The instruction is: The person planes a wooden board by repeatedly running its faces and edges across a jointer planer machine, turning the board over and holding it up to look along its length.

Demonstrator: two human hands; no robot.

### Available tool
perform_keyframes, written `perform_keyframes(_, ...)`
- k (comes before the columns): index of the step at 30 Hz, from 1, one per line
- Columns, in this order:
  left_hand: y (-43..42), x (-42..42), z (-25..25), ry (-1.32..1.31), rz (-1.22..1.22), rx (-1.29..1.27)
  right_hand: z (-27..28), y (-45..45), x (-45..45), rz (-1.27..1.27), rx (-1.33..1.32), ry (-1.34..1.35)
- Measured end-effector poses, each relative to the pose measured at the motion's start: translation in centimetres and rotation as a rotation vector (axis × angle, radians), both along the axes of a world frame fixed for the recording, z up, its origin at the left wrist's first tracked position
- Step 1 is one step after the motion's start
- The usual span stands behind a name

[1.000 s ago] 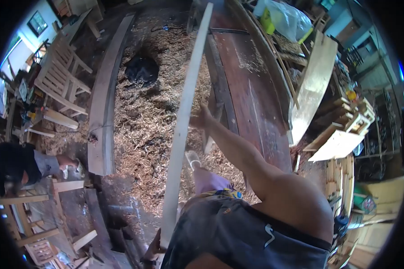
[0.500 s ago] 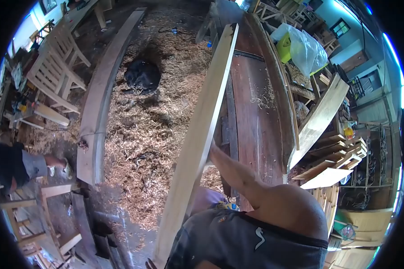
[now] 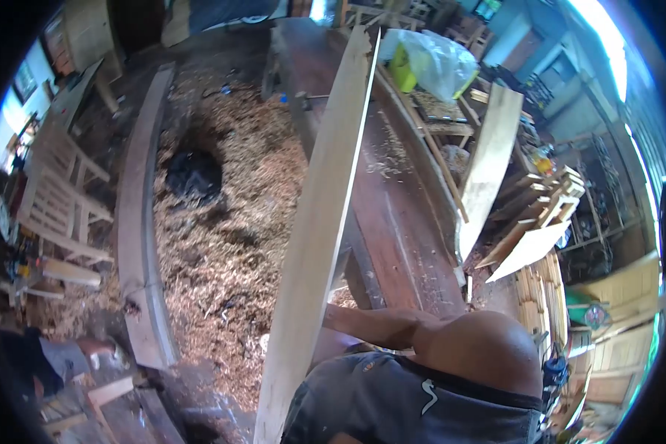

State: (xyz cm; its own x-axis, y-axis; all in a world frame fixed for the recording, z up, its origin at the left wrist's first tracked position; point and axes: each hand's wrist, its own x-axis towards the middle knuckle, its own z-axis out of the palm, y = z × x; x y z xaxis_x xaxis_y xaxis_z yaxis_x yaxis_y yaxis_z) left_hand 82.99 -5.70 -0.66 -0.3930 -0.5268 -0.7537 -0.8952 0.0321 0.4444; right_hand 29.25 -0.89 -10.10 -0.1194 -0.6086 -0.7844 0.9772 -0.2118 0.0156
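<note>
A long pale board (image 3: 314, 192) rises steeply through the middle of the view, its lower end beside my dark shirt (image 3: 414, 399). My right forearm (image 3: 370, 325) reaches left to the board's right edge, at about its lower third. The board hides my right hand, so its fingers and grip cannot be seen. My left hand is out of view. Behind the board's upper part is a reddish-brown workbench (image 3: 392, 244) with scattered shavings.
Wood shavings (image 3: 229, 266) and a dark bundle (image 3: 194, 176) lie on the floor. A thick plank (image 3: 137, 222) and slatted chairs (image 3: 63, 196) are at left, near a person's leg (image 3: 92, 348). Stacked boards (image 3: 533, 237) and a plastic-covered green container (image 3: 429, 66) are at right.
The board's upper part has swung left and its broad face has turned more toward me. The view has shifted. My left hand, seen at the board's lower end earlier, is out of view.
</note>
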Motion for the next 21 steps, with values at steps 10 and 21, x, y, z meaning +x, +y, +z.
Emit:
perform_keyframes(10, -11.2, -28.8, -0.8, 0.415, -0.132, 0.029, 6.5, 3.1, -2.0, -0.279, -0.144, 0.194)
perform_keyframes(21, -12.8, -29.2, 1.2, 0.289, -0.557, -0.12, 11.9, 10.8, -0.6, -0.64, -0.273, 0.357)
